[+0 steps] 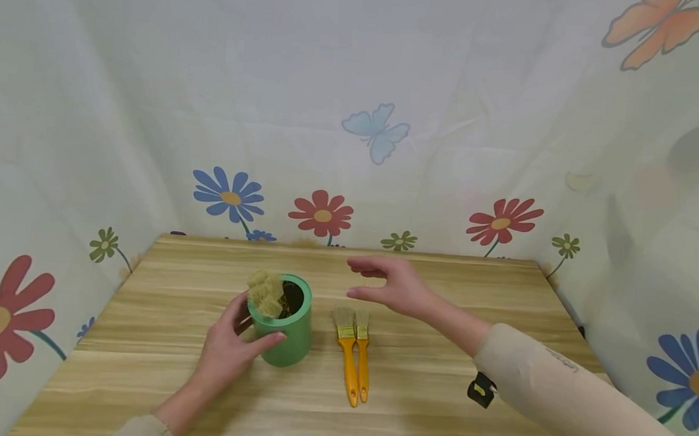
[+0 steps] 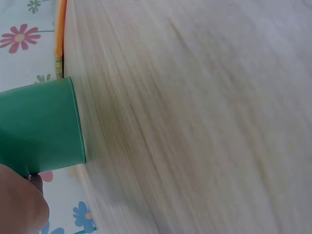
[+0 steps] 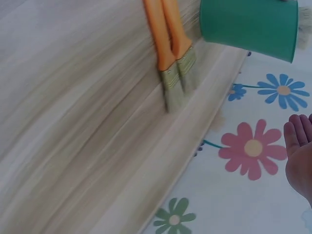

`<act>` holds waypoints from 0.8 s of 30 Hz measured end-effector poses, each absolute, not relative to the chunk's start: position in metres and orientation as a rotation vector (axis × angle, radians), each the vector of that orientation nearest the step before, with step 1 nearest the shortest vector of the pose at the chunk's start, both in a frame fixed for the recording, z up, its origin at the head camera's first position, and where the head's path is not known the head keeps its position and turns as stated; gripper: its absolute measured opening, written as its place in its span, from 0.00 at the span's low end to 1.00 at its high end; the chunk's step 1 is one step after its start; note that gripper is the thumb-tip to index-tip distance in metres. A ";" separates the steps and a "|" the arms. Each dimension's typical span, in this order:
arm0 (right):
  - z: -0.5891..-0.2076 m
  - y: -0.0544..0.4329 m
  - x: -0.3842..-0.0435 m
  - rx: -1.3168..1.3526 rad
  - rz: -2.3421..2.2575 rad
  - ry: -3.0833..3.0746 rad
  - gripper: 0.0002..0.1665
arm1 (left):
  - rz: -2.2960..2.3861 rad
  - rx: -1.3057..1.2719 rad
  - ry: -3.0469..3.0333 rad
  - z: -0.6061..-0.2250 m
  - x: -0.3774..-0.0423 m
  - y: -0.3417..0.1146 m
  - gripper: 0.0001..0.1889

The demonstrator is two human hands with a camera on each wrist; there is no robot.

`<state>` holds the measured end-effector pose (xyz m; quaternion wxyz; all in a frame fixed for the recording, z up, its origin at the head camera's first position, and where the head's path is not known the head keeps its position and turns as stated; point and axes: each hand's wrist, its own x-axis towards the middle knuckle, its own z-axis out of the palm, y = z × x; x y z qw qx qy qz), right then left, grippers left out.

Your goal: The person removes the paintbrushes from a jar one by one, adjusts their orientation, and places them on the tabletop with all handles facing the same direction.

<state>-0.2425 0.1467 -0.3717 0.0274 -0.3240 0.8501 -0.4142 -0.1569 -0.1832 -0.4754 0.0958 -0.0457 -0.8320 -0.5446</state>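
My left hand [image 1: 227,346] grips a green cup [image 1: 290,347] from its left, thumb across the near side and fingers behind. Pale bristle heads [image 1: 264,293] stick up out of the cup and lean on its left rim. Right of the cup, two paintbrushes with orange handles [image 1: 350,369] lie side by side on the table, bristles away from me. My right hand [image 1: 403,288] hovers beyond and right of them, thumb and fingers apart, holding nothing. In the right wrist view, both flat brushes [image 3: 170,80] and the cup [image 3: 248,30] show near that hand [image 3: 300,156].
The wood-grain table [image 1: 435,404] ends at a pale fabric backdrop [image 1: 272,110] printed with flowers and butterflies, which also hangs at both sides. A small black item [image 1: 481,389] shows beside my right sleeve [image 1: 553,389].
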 end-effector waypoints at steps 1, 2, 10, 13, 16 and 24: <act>-0.370 0.144 -0.243 -1.018 -1.280 2.621 0.36 | -1.616 -0.133 -2.466 -0.476 -0.157 -0.183 0.52; -0.369 0.141 -0.243 -1.037 -1.286 2.611 0.37 | -1.615 -0.133 -2.468 -0.476 -0.157 -0.183 0.52; -0.364 0.115 -0.243 -1.120 -1.285 2.562 0.39 | -1.617 -0.125 -2.472 -0.476 -0.157 -0.183 0.52; -0.363 0.104 -0.244 -1.137 -1.276 2.549 0.40 | -1.615 -0.125 -2.469 -0.477 -0.157 -0.183 0.52; -0.363 0.094 -0.246 -1.141 -1.272 2.527 0.41 | -1.616 -0.131 -2.469 -0.477 -0.157 -0.183 0.52; -0.363 0.070 -0.252 -1.163 -1.262 2.494 0.42 | -1.622 -0.147 -2.466 -0.475 -0.156 -0.183 0.51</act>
